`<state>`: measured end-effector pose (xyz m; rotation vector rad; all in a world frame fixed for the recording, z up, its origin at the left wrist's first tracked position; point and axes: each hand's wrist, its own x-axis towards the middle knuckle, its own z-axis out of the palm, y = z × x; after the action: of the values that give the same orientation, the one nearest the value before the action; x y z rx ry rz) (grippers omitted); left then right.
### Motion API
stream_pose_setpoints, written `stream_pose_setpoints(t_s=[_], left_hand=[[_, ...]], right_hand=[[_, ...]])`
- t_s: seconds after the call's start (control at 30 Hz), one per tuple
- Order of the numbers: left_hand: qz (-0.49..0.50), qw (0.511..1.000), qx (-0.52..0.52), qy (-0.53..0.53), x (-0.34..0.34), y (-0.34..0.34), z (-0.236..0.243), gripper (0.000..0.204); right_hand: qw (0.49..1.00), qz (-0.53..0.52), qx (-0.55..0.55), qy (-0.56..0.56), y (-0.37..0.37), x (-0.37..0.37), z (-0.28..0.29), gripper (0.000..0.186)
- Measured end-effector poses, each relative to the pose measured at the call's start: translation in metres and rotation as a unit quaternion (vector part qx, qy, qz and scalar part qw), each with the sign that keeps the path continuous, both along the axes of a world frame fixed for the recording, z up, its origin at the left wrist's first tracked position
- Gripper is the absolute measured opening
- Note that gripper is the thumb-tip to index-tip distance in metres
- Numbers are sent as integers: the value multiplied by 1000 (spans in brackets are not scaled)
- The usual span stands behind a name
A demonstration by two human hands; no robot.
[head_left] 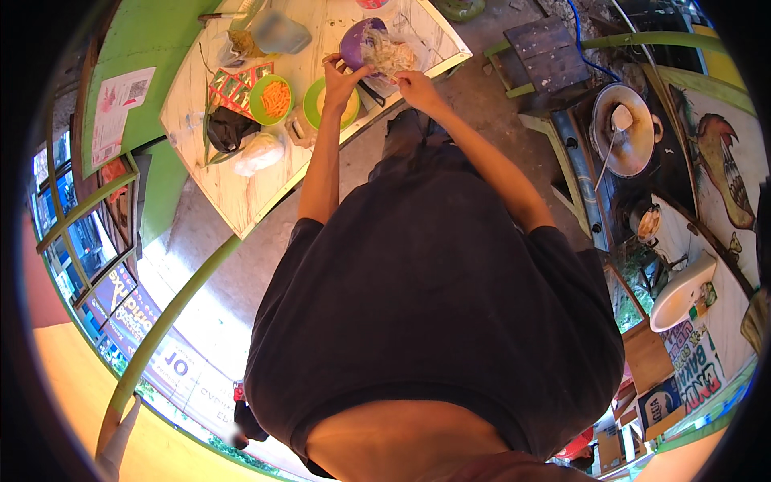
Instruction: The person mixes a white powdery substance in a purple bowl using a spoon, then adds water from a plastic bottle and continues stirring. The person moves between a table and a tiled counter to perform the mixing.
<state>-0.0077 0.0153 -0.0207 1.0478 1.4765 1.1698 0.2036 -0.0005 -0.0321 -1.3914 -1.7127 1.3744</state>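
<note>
My left hand (345,76) is closed on the edge of a clear plastic bag (389,55) with pale shredded food in it, against a purple bowl (353,36). My right hand (414,88) pinches the same bag from the right. Below them on the marble-patterned table (201,161) are a green bowl (315,100) with pale contents, partly hidden by my left arm, and a black handle (372,94). To the left sit a green bowl of orange shreds (273,102), a red printed packet (229,84), a black bag (229,128) and a white plastic bag (257,153).
At right are a wooden stool (538,56), a wok (617,128) with a ladle on a stove, a small pan (646,221) and a white sink (679,301). A green pole (185,297) runs from the table's near left. Other people (250,418) appear at the lower edge.
</note>
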Motion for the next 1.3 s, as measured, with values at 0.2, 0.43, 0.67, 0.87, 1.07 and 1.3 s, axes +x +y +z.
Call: stream_pose_setpoints(t_s=[0.2,0.43,0.67,0.87,1.07,1.3], left_hand=[[15,1000,-18,-14,1,-1,3,86],[-1,999,-43,1,-5,10,-3,85],[-11,996,-48,-70,-11,16,-9,87],[-25,991,-65,-111,-15,17,-5,80],[-27,982,-96,-158,-12,24,9,77],[-40,986,-69,-144,-19,17,-3,77]], right_hand=[[989,-41,113,-91,-10,-2,12,21],[972,-38,93,-213,-5,4,24,24],[979,-126,81,-136,-14,0,49,21],[986,-160,-10,-40,-22,-21,42,23],[991,-126,-29,32,-17,-37,10,22],[977,-110,38,-177,-20,-23,32,21]])
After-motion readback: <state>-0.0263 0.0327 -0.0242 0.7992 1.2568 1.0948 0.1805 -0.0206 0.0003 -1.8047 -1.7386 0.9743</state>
